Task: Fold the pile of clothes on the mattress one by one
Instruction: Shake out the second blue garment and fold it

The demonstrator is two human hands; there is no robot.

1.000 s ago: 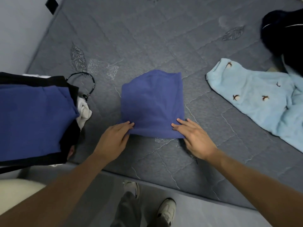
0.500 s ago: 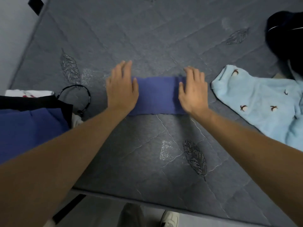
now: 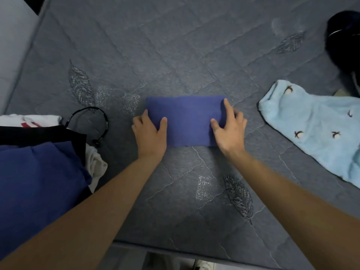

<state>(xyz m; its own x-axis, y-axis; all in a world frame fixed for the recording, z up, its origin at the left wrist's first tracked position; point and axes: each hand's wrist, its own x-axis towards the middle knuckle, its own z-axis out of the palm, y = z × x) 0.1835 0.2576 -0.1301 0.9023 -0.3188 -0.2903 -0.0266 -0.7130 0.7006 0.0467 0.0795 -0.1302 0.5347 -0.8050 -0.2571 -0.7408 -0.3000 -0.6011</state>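
A small blue garment [image 3: 187, 119], folded into a flat rectangle, lies in the middle of the grey quilted mattress [image 3: 175, 55]. My left hand [image 3: 150, 133] grips its left end, thumb on top and fingers curled at the edge. At the right end, my right hand [image 3: 228, 131] holds the cloth with thumb and index finger on top and the other fingers curled past the edge. A light blue garment [image 3: 311, 129] with small dark prints lies unfolded to the right.
A stack of folded clothes [image 3: 39, 182], dark blue on top over black and white, sits at the left with a black cord loop [image 3: 87, 121] beside it. Dark clothing [image 3: 344, 45] lies at the far right. The mattress's near edge [image 3: 175, 250] runs below my arms.
The blue garment's near half was folded over away from me, halving it. My hands then pressed flat on its ends and now have slid back to take hold of both ends.
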